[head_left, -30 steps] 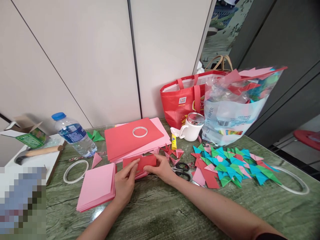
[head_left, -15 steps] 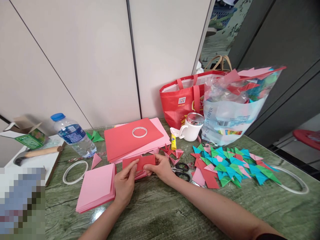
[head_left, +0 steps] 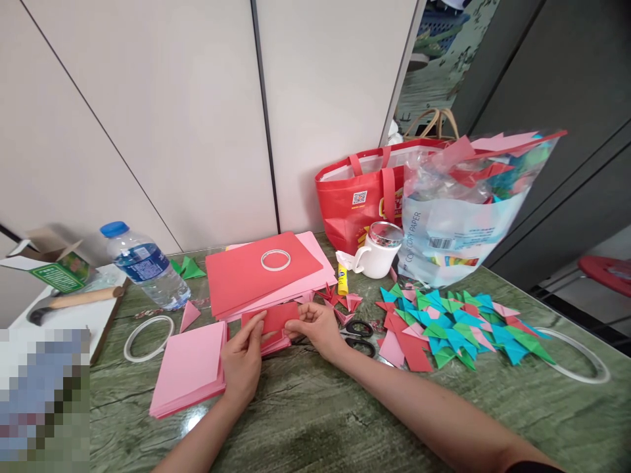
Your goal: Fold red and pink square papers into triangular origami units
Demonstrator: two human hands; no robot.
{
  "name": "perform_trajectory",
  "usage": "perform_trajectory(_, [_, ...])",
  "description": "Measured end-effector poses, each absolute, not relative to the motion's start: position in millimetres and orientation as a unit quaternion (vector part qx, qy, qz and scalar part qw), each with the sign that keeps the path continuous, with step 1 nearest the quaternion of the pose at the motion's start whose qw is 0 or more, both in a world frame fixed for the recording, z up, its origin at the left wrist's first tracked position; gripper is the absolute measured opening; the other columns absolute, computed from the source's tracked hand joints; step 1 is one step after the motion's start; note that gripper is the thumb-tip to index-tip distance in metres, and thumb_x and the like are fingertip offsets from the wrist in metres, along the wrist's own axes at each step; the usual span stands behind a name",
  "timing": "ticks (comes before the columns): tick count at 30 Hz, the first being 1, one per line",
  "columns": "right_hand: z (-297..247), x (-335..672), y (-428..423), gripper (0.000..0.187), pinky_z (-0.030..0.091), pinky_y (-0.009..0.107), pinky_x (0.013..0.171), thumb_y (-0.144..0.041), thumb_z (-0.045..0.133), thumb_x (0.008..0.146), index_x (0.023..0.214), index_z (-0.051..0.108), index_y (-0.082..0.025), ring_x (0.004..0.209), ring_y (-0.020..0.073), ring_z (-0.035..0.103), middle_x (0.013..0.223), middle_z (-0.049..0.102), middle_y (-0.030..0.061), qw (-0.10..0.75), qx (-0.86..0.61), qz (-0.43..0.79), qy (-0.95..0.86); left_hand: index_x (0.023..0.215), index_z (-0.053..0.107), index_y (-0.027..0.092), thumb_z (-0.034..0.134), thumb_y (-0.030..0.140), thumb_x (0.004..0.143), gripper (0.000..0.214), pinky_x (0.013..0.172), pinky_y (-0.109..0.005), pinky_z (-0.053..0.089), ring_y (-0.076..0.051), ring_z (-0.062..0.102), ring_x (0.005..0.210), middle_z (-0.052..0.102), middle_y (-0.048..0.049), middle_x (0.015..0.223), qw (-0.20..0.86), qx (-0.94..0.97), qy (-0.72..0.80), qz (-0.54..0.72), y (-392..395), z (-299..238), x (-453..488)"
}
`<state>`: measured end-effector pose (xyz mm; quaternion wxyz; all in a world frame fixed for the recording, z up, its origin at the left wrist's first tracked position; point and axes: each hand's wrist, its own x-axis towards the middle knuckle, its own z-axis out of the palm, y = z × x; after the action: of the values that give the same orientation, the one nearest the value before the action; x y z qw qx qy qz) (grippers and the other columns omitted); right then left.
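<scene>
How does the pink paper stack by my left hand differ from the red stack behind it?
The pink stack is smaller and bare on top; the red stack is larger, carries a white ring and rests on pink sheets. Both lie flat on the green table.

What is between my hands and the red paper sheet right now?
Nothing visible. The left hand and right hand both pinch the red paper directly; the scissors lie beside the right hand, not between.
</scene>
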<state>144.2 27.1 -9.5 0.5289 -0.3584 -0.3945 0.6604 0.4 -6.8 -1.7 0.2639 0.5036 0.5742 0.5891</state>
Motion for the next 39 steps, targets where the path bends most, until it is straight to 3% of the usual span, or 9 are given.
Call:
perform_trajectory(8, [-9.8,145.9,23.3,0.042,0.052,0.027,0.061,-0.027,0.079,0.054,0.089,0.056,-0.018,0.065,0.0152,0.063,0.075,0.066,-0.0009,0.522,-0.359,0.586,-0.504,0.091,0.072,0.022,0.058,0.031,0.076,0.022,0.076,-0.032,0.056,-0.021,0.070,0.080,0.074,-0.0015,0.091,0.227,0.585,0.559,0.543,-7.6,-1.4,-2.4])
perform_trajectory(16, [-14.2,144.2,22.9,0.034,0.049,0.026,0.051,-0.030,0.077,0.058,0.078,0.051,-0.019,0.048,0.0134,0.058,0.057,0.060,-0.0054,0.503,-0.368,0.584,-0.520,0.091,0.071,0.020,0.057,0.030,0.077,0.023,0.079,-0.033,0.054,-0.021,0.069,0.085,0.074,-0.0028,0.092,0.246,0.575,0.559,0.544,-6.7,-3.0,-2.1])
perform_trajectory(19, [-13.8,142.7,21.6,0.036,0.050,0.027,0.051,-0.032,0.077,0.058,0.081,0.052,-0.020,0.049,0.0140,0.059,0.057,0.061,-0.0051,0.509,-0.351,0.601,-0.506,0.088,0.072,0.021,0.057,0.030,0.077,0.021,0.075,-0.031,0.054,-0.020,0.069,0.080,0.074,-0.0022,0.088,0.220,0.577,0.561,0.552,-5.8,-2.5,-1.7])
perform_trajectory(22, [-10.9,142.9,21.0,0.035,0.053,0.029,0.054,-0.041,0.071,0.066,0.089,0.055,-0.020,0.051,0.0146,0.061,0.062,0.062,-0.0034,0.523,-0.329,0.617,-0.487,0.086,0.071,0.022,0.055,0.031,0.079,0.020,0.061,-0.027,0.054,-0.015,0.066,0.058,0.073,-0.0006,0.078,0.209,0.574,0.558,0.562,-4.0,-3.8,-4.0])
perform_trajectory(25, [-7.1,145.0,21.5,0.037,0.053,0.029,0.052,-0.053,0.055,0.076,0.091,0.059,-0.019,0.050,0.0152,0.062,0.062,0.062,-0.0020,0.531,-0.331,0.615,-0.481,0.086,0.070,0.023,0.054,0.031,0.080,0.019,0.069,-0.030,0.053,-0.015,0.063,0.061,0.070,-0.0002,0.074,0.186,0.594,0.553,0.554,-2.8,-5.7,-7.0])
perform_trajectory(28, [-4.0,146.6,21.6,0.040,0.053,0.030,0.053,-0.057,0.048,0.079,0.079,0.064,-0.019,0.055,0.0175,0.063,0.063,0.063,0.0004,0.524,-0.332,0.611,-0.492,0.083,0.070,0.023,0.057,0.028,0.078,0.015,0.089,-0.036,0.046,-0.020,0.059,0.095,0.064,-0.0042,0.092,0.161,0.622,0.536,0.548,-2.5,-5.4,-5.9])
perform_trajectory(31, [-2.2,146.7,20.1,0.034,0.055,0.032,0.062,-0.051,0.053,0.078,0.083,0.066,-0.020,0.068,0.0197,0.066,0.078,0.067,0.0024,0.525,-0.326,0.600,-0.509,0.094,0.064,0.024,0.062,0.026,0.075,0.019,0.092,-0.037,0.044,-0.023,0.047,0.116,0.048,-0.0071,0.119,0.196,0.595,0.498,0.599,-1.9,-2.9,-0.5])
perform_trajectory(35, [-2.7,145.6,16.4,0.032,0.052,0.033,0.080,-0.037,0.064,0.073,0.102,0.063,-0.022,0.093,0.0211,0.063,0.102,0.066,0.0051,0.527,-0.293,0.586,-0.541,0.115,0.046,0.027,0.066,0.025,0.072,0.047,0.087,-0.037,0.048,-0.023,0.052,0.112,0.040,-0.0100,0.131,0.289,0.548,0.427,0.659,-2.4,3.3,5.9])
perform_trajectory(39, [-4.7,145.4,15.2,0.037,0.047,0.035,0.089,-0.027,0.064,0.073,0.110,0.058,-0.023,0.105,0.0200,0.057,0.113,0.061,0.0068,0.517,-0.262,0.588,-0.565,0.119,0.045,0.025,0.063,0.024,0.076,0.047,0.091,-0.039,0.045,-0.023,0.056,0.108,0.050,-0.0110,0.125,0.250,0.580,0.471,0.615,-6.1,9.4,7.0])
